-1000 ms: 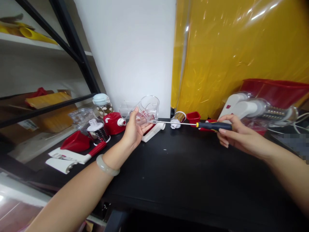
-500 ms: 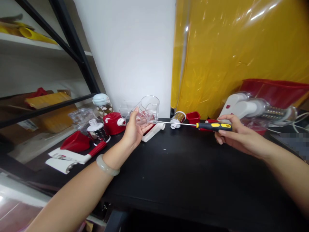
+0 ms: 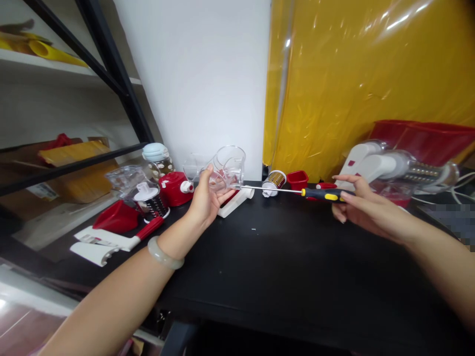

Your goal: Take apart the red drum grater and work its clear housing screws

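Note:
My left hand point(image 3: 205, 200) grips a clear plastic housing point(image 3: 227, 168) and holds it just above the black table point(image 3: 282, 257), near the white wall. My right hand point(image 3: 358, 205) holds a screwdriver point(image 3: 297, 192) by its black and yellow handle, level with the table. The thin metal shaft runs to the left and its tip meets the lower right side of the clear housing. A pale bangle sits on my left wrist.
Red and white grater parts point(image 3: 122, 217), a steel drum point(image 3: 273, 181), a small red cup point(image 3: 297, 179) and a jar with a pale lid point(image 3: 156, 157) lie along the table's back. An assembled white grater point(image 3: 393, 170) and a red bin point(image 3: 423, 141) stand at the right.
The screwdriver handle has turned in my right hand, so the yellow marks sit in a different place. My fingers have shifted along the handle. The left hand and the clear housing have stayed still.

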### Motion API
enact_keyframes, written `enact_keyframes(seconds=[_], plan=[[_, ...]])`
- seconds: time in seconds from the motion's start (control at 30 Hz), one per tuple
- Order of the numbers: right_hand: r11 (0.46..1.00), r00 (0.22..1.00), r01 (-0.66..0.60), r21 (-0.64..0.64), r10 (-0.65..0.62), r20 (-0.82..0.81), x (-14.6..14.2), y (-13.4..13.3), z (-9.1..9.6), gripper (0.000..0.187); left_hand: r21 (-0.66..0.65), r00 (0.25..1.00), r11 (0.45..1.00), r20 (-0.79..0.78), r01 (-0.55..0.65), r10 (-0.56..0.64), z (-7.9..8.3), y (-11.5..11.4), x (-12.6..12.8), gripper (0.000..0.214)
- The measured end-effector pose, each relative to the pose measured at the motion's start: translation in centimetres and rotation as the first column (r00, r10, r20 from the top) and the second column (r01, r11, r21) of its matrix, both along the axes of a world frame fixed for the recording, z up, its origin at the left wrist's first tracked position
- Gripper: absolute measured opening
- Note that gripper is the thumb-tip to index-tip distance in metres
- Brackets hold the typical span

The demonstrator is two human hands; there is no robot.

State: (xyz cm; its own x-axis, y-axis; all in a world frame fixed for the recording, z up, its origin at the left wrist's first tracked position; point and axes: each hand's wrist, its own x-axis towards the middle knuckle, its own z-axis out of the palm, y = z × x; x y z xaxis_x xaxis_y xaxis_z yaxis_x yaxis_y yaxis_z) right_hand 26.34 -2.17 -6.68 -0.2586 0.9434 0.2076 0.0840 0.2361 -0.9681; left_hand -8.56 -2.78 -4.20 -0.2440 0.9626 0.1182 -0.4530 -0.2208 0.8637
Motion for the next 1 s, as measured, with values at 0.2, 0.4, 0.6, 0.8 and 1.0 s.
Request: enact_keyframes(seconds=[0.2,0.4,0.6,0.8,1.0], plan=[[0.999,0.995,-0.011,0.036,0.008,0.1,0.5,-0.1,0.7,0.046,-0.019,1.0,1.0,-0.004,0.014,-0.014,0.0,-0.1,0.1,0.051],[0.991,0.949,0.133,-0.008,-0.125,0.291,-0.1,0.1,0.6,0.067,0.015,1.0,1.0,-0.012,0.02,-0.02,-0.2,-0.2,0.2,0.047],[0.999,0.997,-0.052,-0.012,0.052,-0.061,-0.2,-0.3,0.5,0.054,0.003,1.0,1.0,-0.003,0.002,-0.002,-0.1,0.1,-0.1,0.048],[1.0,0.983,-0.001,0.018,-0.003,0.185,0.6,0.2,0.4,0.05,-0.014,1.0,1.0,0.0,0.007,-0.007,0.1,-0.1,0.0,0.049],[0.995,0.978,0.1,-0.021,-0.094,0.185,-0.2,0.0,0.5,0.058,0.018,1.0,1.0,0.0,0.006,-0.006,-0.1,-0.2,0.1,0.043]])
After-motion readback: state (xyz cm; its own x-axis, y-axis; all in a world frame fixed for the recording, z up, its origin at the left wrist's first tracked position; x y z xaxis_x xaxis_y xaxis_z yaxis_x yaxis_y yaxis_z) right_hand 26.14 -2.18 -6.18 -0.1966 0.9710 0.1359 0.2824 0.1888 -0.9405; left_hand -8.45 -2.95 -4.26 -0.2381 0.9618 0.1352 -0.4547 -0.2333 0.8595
